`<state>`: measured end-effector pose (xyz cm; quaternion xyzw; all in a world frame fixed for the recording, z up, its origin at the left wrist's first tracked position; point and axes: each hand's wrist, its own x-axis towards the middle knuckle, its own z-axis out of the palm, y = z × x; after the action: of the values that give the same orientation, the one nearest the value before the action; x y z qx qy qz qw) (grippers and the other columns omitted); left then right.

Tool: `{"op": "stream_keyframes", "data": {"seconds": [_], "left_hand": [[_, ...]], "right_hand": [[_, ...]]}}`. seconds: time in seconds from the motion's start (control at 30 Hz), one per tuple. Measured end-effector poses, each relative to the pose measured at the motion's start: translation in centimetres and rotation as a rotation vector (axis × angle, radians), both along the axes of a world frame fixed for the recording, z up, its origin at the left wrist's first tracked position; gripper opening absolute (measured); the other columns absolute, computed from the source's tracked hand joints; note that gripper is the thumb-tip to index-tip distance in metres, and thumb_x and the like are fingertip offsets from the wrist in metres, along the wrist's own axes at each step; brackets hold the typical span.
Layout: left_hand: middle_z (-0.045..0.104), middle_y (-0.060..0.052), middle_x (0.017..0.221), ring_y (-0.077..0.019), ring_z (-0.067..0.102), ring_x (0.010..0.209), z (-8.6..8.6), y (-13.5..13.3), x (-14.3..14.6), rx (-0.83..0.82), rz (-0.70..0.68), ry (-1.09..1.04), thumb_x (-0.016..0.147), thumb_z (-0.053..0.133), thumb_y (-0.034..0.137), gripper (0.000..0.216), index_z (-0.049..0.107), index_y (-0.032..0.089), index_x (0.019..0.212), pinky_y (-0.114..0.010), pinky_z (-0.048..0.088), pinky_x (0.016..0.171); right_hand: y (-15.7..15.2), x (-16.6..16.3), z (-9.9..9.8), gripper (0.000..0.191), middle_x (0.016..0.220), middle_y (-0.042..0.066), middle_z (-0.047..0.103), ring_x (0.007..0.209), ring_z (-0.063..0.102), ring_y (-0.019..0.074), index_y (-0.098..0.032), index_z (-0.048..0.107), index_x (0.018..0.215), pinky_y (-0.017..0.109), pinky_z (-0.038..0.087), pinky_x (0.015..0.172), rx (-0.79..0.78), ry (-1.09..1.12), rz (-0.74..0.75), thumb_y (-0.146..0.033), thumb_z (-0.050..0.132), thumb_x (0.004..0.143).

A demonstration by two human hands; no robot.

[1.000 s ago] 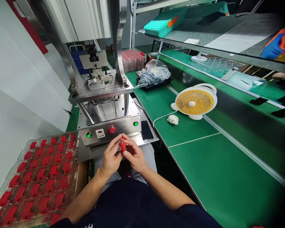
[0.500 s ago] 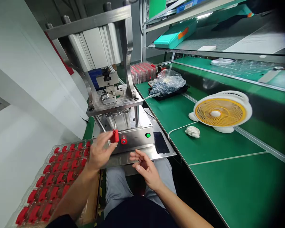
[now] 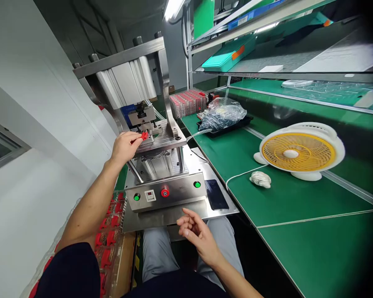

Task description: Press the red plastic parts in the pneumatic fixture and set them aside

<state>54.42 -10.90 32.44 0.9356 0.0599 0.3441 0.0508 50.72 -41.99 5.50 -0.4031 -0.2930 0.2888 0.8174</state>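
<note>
My left hand pinches a small red plastic part at the metal fixture on the press's ribbed plate. Whether the part is seated in the fixture cannot be made out. Above it hangs the tooling block of the bench press. My right hand hovers over my lap, in front of the press's base, fingers loosely curled and apart, with nothing in it. On the control panel are a red button, a small display and two green buttons.
Trays of similar red parts lie at lower left, partly behind my left arm. A phone rests right of the panel. On the green bench stand a yellow-and-white fan, a white crumpled wad, a bagged black tray and stacked trays.
My left hand has carried the red part from in front of the panel up and forward to the fixture. My right hand stays near my lap. The view has shifted slightly.
</note>
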Motion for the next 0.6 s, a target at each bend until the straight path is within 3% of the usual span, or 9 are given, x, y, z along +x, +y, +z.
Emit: {"op": "stream_keyframes", "data": {"seconds": [0.23,0.47,0.6], "left_hand": [[0.079,-0.008,0.112,-0.0225,0.069,0.105,0.1,-0.8,1.3,-0.024,0.044,0.033,0.090,0.059,0.035,0.029,0.081,0.019,0.100,-0.038,0.051,0.100],[0.079,-0.008,0.108,-0.0227,0.069,0.095,0.3,-0.3,2.9,-0.218,0.131,0.076,0.084,0.068,0.033,0.026,0.079,0.018,0.101,-0.035,0.052,0.088],[0.079,-0.008,0.105,-0.0225,0.070,0.097,-0.3,-0.4,3.2,-0.185,0.082,0.068,0.086,0.067,0.031,0.022,0.079,0.017,0.099,-0.035,0.051,0.090]], "right_hand": [[0.0,0.4,-0.4,0.052,0.105,0.007,0.068,0.081,0.062,0.0198,-0.030,0.059,0.136,0.035,0.051,0.076,-0.046,0.015,-0.004,-0.051,0.079,0.092],[0.1,0.7,-0.8,0.050,0.104,0.008,0.070,0.079,0.063,0.0194,-0.029,0.061,0.134,0.035,0.054,0.076,-0.080,0.006,-0.004,-0.050,0.079,0.093],[-0.4,1.8,-1.6,0.049,0.104,0.009,0.071,0.079,0.065,0.0209,-0.028,0.062,0.133,0.035,0.056,0.073,-0.139,-0.013,-0.064,-0.049,0.079,0.092]]}}
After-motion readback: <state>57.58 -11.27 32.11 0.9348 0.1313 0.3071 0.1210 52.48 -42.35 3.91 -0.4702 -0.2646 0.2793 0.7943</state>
